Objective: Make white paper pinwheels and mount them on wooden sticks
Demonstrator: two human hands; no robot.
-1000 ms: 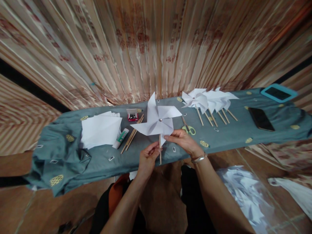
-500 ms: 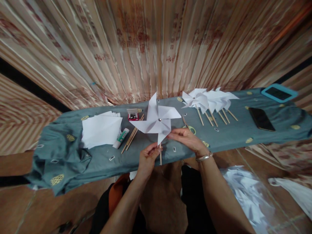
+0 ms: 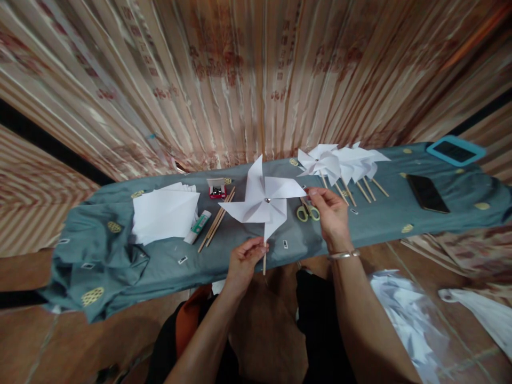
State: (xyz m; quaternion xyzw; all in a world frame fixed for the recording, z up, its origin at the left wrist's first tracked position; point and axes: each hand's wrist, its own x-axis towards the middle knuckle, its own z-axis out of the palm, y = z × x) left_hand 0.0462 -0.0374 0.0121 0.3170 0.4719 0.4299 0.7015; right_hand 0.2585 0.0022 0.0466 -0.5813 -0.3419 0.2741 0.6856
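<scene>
A white paper pinwheel (image 3: pixel 256 209) with a shiny pin at its centre faces me above the table. My left hand (image 3: pixel 246 261) is closed round its thin wooden stick, just under the lowest blade. At the tip of the right-hand blade, my right hand (image 3: pixel 332 213) has its thumb and fingertips pressed together. Scissors with yellow-green handles (image 3: pixel 308 212) lie close to the left of that hand. Beyond them, several finished pinwheels (image 3: pixel 340 162) overlap in a row, their sticks pointing toward me.
Left on the cloth-covered table (image 3: pixel 168 261) are a stack of white paper (image 3: pixel 166 213), a glue stick (image 3: pixel 198 228), wooden sticks (image 3: pixel 216 221) and a red box of pins (image 3: pixel 217 191). A phone (image 3: pixel 427 193) and blue-framed device (image 3: pixel 456 151) lie right. A bag of paper (image 3: pixel 408 314) sits below.
My right hand has moved right and up from the lower blade to the right blade's tip. The pinwheel has shifted slightly right, and more of the scissors shows. My left hand keeps its hold.
</scene>
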